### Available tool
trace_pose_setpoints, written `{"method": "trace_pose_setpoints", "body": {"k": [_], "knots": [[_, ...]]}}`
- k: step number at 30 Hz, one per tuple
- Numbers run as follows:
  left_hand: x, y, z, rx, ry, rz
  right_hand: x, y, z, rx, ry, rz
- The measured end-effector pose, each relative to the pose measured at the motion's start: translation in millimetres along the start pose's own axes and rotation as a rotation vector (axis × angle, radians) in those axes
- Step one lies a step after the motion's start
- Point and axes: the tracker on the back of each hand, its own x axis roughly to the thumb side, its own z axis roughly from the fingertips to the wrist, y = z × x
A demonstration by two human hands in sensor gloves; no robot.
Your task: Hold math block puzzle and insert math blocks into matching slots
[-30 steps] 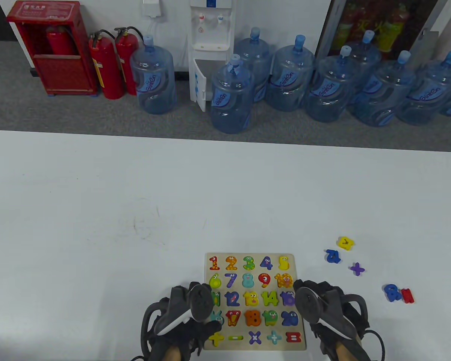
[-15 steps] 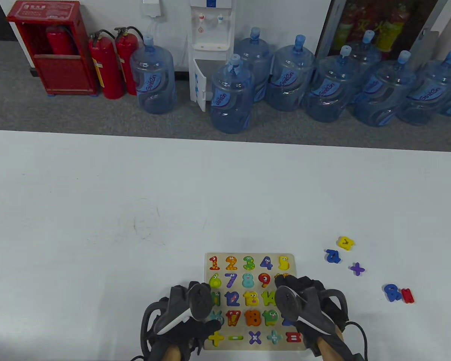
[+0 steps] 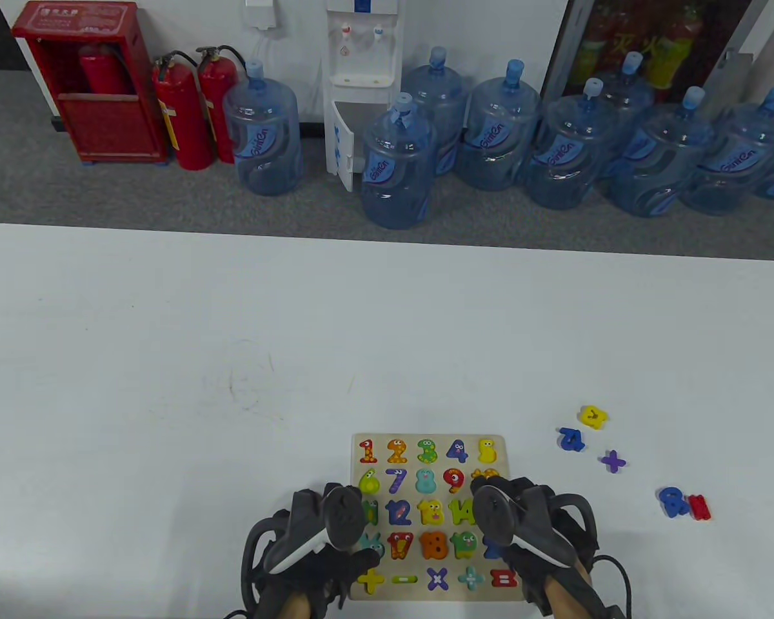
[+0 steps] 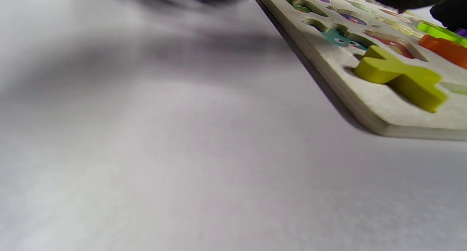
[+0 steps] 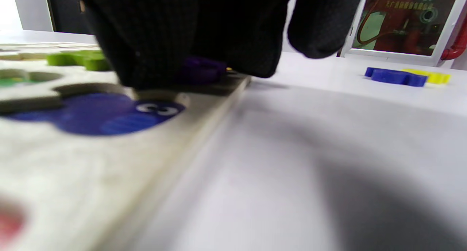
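**Both my hands on the number board**

The puzzle board (image 3: 436,516) lies flat on the white table (image 3: 168,361), close to the near edge, with most of its number pieces seated in their slots. My left hand (image 3: 326,548) rests over the board's left edge, about level with the two lower number rows; the tracker covers my fingers from above, so I cannot tell whether they are curled or flat. From my left wrist I see the board's near left corner (image 4: 368,108) lying on the table, with the yellow plus (image 4: 401,77) sitting in its slot there, and a dark fingertip or two at the top right of that view, over the board.

My right hand (image 3: 529,522) lies over the right side of the board, covering the end of the third row. From my right wrist the gloved fingers (image 5: 189,32) come down onto the board, and a small purple piece (image 5: 202,70) sits right under their tips, at the board's right edge. The fingers touch it or nearly so; whether I pinch it or only press on it I cannot tell. Just nearer the camera is a printed blue slot (image 5: 102,116) with an eye drawn in it.

To the right of the board, loose on the table, lie a yellow block (image 3: 593,417), a blue block (image 3: 572,439) just beside it, a purple plus (image 3: 612,461), and farther right a blue piece (image 3: 673,501) touching a red piece (image 3: 700,507).
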Motion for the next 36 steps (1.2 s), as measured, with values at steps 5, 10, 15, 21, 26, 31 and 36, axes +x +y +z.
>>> {"method": "trace_pose_setpoints", "body": {"k": [5,10,15,21,26,31,36], "knots": [[0.0,0.1,-0.1,0.001,-0.001,0.0,-5.7,-5.0,3.5,-0.049,0.01,-0.029],[0.1,-0.1,-0.1,-0.001,-0.001,0.0,-19.1,-7.8,8.3,-0.074,0.021,-0.139],[0.2,-0.2,0.1,0.001,-0.003,0.001,-7.8,-4.6,10.4,-0.042,-0.025,0.001],[0.3,-0.5,0.0,0.0,-0.005,-0.001,0.5,-2.2,12.2,-0.048,-0.04,0.072],[0.3,-0.8,0.3,0.002,-0.009,0.001,-19.2,-13.2,14.1,-0.105,0.01,-0.05],[-0.7,-1.1,-0.6,0.001,0.0,-0.001,-70.2,-13.1,20.5,-0.13,0.162,0.046],[-1.6,-0.7,-0.3,0.015,0.012,-0.008,-128.4,-5.1,32.2,-0.017,0.382,0.101]]}}
